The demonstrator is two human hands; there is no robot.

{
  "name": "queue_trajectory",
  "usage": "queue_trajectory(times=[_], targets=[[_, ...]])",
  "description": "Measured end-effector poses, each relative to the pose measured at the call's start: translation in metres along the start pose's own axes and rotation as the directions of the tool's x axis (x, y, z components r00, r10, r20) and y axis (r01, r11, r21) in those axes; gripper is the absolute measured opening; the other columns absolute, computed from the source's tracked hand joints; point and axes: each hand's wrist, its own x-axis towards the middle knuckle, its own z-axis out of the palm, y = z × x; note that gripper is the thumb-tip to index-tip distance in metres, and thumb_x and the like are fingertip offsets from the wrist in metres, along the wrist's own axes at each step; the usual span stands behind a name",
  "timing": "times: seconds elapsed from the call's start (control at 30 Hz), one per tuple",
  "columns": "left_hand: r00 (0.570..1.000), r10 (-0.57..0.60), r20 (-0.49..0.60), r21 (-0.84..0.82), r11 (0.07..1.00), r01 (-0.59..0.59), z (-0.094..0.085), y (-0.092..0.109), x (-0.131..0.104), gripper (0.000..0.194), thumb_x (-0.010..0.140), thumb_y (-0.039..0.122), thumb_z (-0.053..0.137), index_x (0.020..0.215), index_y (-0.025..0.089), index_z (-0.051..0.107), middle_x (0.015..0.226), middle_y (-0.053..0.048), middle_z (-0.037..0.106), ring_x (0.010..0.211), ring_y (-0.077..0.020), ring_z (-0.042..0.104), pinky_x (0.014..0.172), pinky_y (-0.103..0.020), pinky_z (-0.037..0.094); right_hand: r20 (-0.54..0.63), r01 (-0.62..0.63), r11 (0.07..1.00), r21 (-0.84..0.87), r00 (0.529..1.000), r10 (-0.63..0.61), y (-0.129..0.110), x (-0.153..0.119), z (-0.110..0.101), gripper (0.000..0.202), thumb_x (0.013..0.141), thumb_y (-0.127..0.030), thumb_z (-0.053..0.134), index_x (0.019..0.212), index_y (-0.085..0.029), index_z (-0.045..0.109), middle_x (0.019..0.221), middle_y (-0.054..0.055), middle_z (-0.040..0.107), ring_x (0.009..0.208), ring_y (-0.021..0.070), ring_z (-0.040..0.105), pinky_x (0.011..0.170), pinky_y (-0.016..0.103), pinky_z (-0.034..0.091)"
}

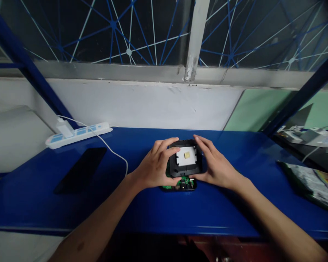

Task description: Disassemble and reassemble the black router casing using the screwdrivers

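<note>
Between my two hands is a black plastic housing cover (186,171), tilted so that its inner side faces me. A silvery metal plate (182,158) with a small yellowish square pad (187,155) sits inside it. My left hand (160,163) grips the cover's left side, its thumb at the lower edge and fingers along the top. My right hand (215,163) holds the right side the same way. Beneath the cover, on the table, lies a green circuit board (184,183) in a black base, partly hidden by the cover and my left thumb.
On the blue table (158,214), a dark flat phone-like slab (80,171) lies at left. A white power strip (79,134) with a plugged-in charger and cable stands behind it. A shiny plastic packet (311,183) lies at right. Blue frame posts rise at both sides.
</note>
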Motion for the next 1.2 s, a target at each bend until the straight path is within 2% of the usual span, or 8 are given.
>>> queue_trajectory(times=[0.2, 0.4, 0.63, 0.77, 0.9, 1.2], targets=[[0.995, -0.051, 0.084, -0.014, 0.999, 0.052, 0.001, -0.004, -0.005, 0.093, 0.077, 0.032, 0.076, 0.146, 0.031, 0.014, 0.156, -0.017, 0.028, 0.139, -0.0390, 0.034, 0.108, -0.060, 0.039, -0.082, 0.025, 1.000, -0.018, 0.996, -0.026, 0.002, -0.001, 0.007, 0.119, 0.075, -0.056, 0.076, 0.161, -0.027, -0.001, 0.150, 0.021, 0.036, 0.137, 0.0420, 0.043, 0.104, 0.063, 0.051], [0.990, -0.087, 0.111, -0.023, 0.996, 0.090, 0.005, -0.006, -0.005, 0.105, 0.074, 0.040, 0.083, 0.152, 0.031, 0.012, 0.160, -0.017, 0.022, 0.143, -0.0400, 0.028, 0.112, -0.061, 0.036, -0.095, 0.012, 1.000, 0.012, 0.995, -0.011, 0.000, -0.001, 0.012, 0.118, 0.074, -0.054, 0.077, 0.160, -0.025, 0.001, 0.151, 0.021, 0.038, 0.138, 0.0412, 0.042, 0.106, 0.062, 0.050], [0.992, -0.098, 0.076, -0.005, 0.995, 0.098, 0.011, -0.011, -0.007, 0.108, 0.072, 0.041, 0.082, 0.153, 0.030, 0.012, 0.153, -0.016, 0.034, 0.137, -0.0403, 0.036, 0.109, -0.063, 0.040, -0.069, -0.026, 0.999, 0.021, 0.997, 0.028, -0.003, -0.001, 0.014, 0.120, 0.073, -0.049, 0.079, 0.160, -0.026, 0.001, 0.151, 0.021, 0.036, 0.137, 0.0433, 0.044, 0.105, 0.062, 0.049], [0.993, -0.100, 0.056, 0.001, 0.995, 0.100, 0.011, -0.011, -0.007, 0.105, 0.072, 0.043, 0.082, 0.151, 0.029, 0.015, 0.152, -0.016, 0.034, 0.135, -0.0395, 0.037, 0.109, -0.061, 0.040, -0.027, -0.048, 0.998, 0.044, 0.998, 0.049, -0.004, -0.001, 0.014, 0.117, 0.076, -0.041, 0.077, 0.160, -0.025, -0.002, 0.153, 0.021, 0.029, 0.138, 0.0421, 0.043, 0.104, 0.057, 0.052], [0.995, -0.093, 0.038, 0.011, 0.996, 0.093, 0.009, -0.010, -0.006, 0.105, 0.071, 0.043, 0.083, 0.150, 0.030, 0.014, 0.151, -0.016, 0.035, 0.134, -0.0390, 0.038, 0.108, -0.061, 0.041, -0.004, -0.045, 0.997, 0.059, 0.999, 0.045, -0.004, 0.000, 0.012, 0.114, 0.077, -0.035, 0.073, 0.161, -0.026, -0.004, 0.157, 0.020, 0.023, 0.142, 0.0423, 0.038, 0.106, 0.058, 0.051], [0.994, -0.101, 0.030, 0.022, 0.995, 0.100, 0.006, -0.012, -0.006, 0.107, 0.071, 0.039, 0.084, 0.150, 0.033, 0.012, 0.153, -0.014, 0.034, 0.134, -0.0396, 0.039, 0.106, -0.061, 0.042, -0.065, -0.036, 0.998, 0.045, 0.997, 0.039, 0.000, 0.001, 0.013, 0.114, 0.077, -0.040, 0.077, 0.160, -0.027, 0.001, 0.157, 0.019, 0.032, 0.143, 0.0407, 0.038, 0.111, 0.063, 0.044]])
